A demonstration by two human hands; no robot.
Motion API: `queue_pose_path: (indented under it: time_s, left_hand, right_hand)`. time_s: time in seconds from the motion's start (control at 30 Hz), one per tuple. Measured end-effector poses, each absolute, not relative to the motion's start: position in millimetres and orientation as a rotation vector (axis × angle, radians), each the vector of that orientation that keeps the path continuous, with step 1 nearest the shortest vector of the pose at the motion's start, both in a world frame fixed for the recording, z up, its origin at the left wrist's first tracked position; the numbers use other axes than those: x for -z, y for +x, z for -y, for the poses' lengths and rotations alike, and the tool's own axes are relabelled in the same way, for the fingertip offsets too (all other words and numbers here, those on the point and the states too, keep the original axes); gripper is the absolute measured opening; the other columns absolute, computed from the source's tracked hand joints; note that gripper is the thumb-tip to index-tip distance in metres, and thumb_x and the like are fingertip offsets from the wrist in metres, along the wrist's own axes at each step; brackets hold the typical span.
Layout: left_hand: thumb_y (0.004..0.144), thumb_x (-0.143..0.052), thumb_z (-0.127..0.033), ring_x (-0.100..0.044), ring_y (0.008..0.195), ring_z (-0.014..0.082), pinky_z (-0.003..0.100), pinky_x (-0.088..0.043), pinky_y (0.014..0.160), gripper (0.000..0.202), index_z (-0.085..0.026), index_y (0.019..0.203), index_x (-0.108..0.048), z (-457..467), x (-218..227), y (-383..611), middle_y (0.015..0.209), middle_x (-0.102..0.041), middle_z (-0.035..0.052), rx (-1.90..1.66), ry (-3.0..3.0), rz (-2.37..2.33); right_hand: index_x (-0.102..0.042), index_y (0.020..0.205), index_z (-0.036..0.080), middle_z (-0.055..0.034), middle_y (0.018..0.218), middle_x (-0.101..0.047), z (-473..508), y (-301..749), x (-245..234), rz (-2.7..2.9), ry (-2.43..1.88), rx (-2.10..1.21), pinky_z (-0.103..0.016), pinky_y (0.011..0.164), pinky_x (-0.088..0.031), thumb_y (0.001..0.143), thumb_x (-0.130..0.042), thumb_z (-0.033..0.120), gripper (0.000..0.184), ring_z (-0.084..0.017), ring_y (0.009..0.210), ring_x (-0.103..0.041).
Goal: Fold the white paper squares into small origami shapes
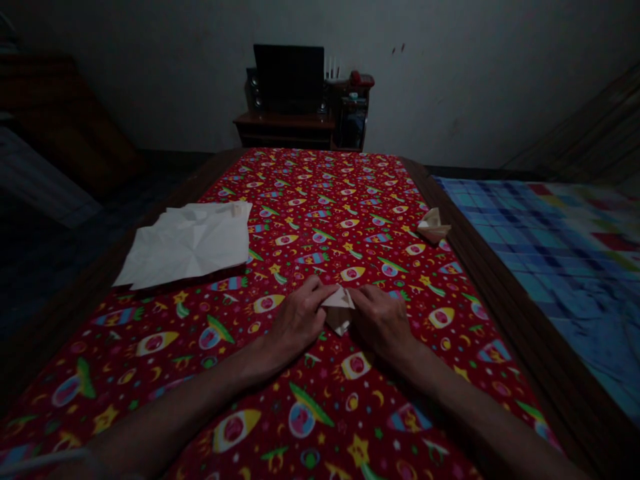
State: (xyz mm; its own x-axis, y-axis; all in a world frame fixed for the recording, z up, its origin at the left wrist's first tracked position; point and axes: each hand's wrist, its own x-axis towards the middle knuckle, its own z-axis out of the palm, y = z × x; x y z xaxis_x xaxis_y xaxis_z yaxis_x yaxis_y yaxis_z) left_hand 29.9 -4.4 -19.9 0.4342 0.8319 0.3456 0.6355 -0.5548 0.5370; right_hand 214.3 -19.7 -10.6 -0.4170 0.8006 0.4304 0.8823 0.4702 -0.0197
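Note:
A small piece of folded paper (339, 317) is held low over the red patterned cloth, between my two hands. My left hand (301, 313) pinches its left side, thumb and fingers closed. On the opposite side my right hand (383, 317) grips the paper, its fingers curled and partly hidden. The folded piece is pale, with a lighter flap on top and a pointed lower end. To the left lies a stack of creased white paper sheets (195, 243). Another folded paper piece (434, 227) stands at the cloth's right edge.
The red cloth (310, 280) with rockets and stars covers a long surface with dark wooden edges (505, 287). Beyond its far end, a monitor (290, 77) sits on a wooden desk (285, 121). Blue plaid fabric (540, 267) spreads at right. The room is dim.

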Motion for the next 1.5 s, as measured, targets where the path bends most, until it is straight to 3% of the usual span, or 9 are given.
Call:
queue_pose_path:
  time_s: [0.1, 0.23, 0.63, 0.87, 1.23, 1.5]
  left_hand:
    - [0.073, -0.042, 0.000, -0.052, 0.086, 0.0163, 0.026, -0.048, 0.072, 0.056, -0.024, 0.122, -0.053, 7, 15, 27, 0.096, -0.049, 0.0039, -0.651, 2.484, -1.266]
    - [0.082, -0.043, -0.007, -0.050, 0.085, 0.0172, 0.027, -0.047, 0.072, 0.045, -0.026, 0.122, -0.051, 10, 8, 25, 0.094, -0.048, 0.0039, -0.496, 2.611, -1.289]
    - [0.087, -0.038, -0.011, -0.051, 0.089, 0.0208, 0.031, -0.048, 0.072, 0.043, -0.020, 0.129, -0.038, 1, 3, 24, 0.104, -0.048, 0.0081, -0.177, 2.874, -1.206]
    - [0.091, -0.038, -0.014, -0.051, 0.085, 0.0193, 0.031, -0.047, 0.071, 0.029, -0.017, 0.118, -0.046, 3, -1, 17, 0.099, -0.050, 0.0075, -0.175, 2.874, -1.135]
    - [0.094, -0.038, -0.016, -0.049, 0.090, 0.0195, 0.031, -0.046, 0.077, 0.028, -0.014, 0.121, -0.045, 11, 5, 3, 0.101, -0.052, 0.0068, -0.277, 2.949, -1.032]
    - [0.092, -0.041, -0.013, -0.051, 0.088, 0.0208, 0.033, -0.047, 0.075, 0.029, -0.012, 0.121, -0.045, 12, 11, -1, 0.101, -0.054, 0.0084, -0.272, 3.020, -1.031]
  right_hand:
    - [-0.065, 0.097, 0.019, -0.0065, 0.082, -0.064, 21, 215, 15, 2.393, -1.350, 0.368, -0.026, 0.053, -0.030, 0.082, -0.049, 0.011, 0.023, -0.016, 0.066, -0.053]
    - [-0.064, 0.102, 0.019, -0.0071, 0.083, -0.063, 22, 217, 20, 2.436, -1.308, 0.387, -0.025, 0.054, -0.032, 0.084, -0.051, 0.013, 0.023, -0.016, 0.070, -0.050]
    - [-0.065, 0.103, 0.016, -0.0090, 0.084, -0.062, 21, 218, 23, 2.433, -1.283, 0.356, -0.025, 0.053, -0.033, 0.084, -0.051, 0.012, 0.024, -0.017, 0.070, -0.048]
    - [-0.063, 0.105, 0.014, -0.0091, 0.085, -0.061, 23, 223, 19, 2.482, -1.236, 0.367, -0.025, 0.057, -0.036, 0.084, -0.051, 0.012, 0.025, -0.017, 0.072, -0.049]
    - [-0.055, 0.118, 0.014, -0.0122, 0.098, -0.057, 34, 236, 5, 2.625, -1.251, 0.229, -0.031, 0.066, -0.041, 0.084, -0.052, 0.013, 0.034, -0.021, 0.083, -0.048]
    - [-0.049, 0.124, 0.012, -0.0118, 0.096, -0.056, 27, 249, 17, 2.734, -1.102, 0.335, -0.032, 0.062, -0.040, 0.085, -0.051, 0.017, 0.040, -0.020, 0.078, -0.046]
